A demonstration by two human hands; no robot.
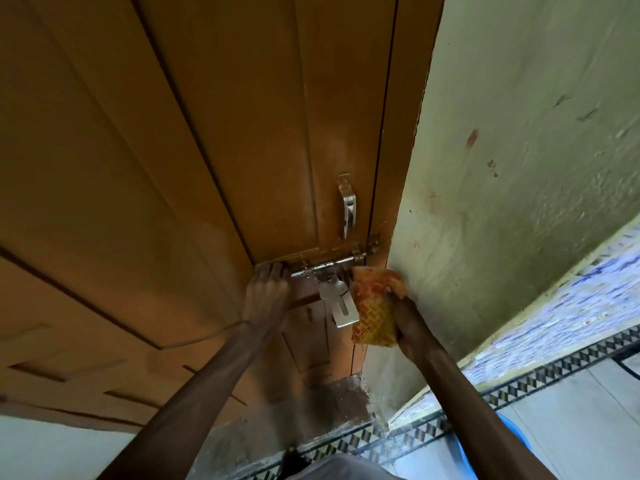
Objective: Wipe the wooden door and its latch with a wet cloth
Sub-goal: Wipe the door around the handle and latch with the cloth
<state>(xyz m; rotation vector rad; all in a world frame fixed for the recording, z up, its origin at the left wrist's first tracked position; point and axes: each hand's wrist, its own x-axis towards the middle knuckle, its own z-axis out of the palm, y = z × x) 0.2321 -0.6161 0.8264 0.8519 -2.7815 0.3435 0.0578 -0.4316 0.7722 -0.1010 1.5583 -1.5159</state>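
I am gripping the cloth [375, 306] bunched in my right hand [405, 311], pressing it against the door [173, 150] edge just at three o'clock of the latch [332, 268]. My left hand [266, 292] is resting at nine o'clock of the bolt, fingers curled onto the door; whether it is pinching anything I cannot tell. To do this well, I am thinking of steadying the hanging hasp [341, 306] and working the cloth along the bolt, then up toward the handle [349, 207] at twelve o'clock.
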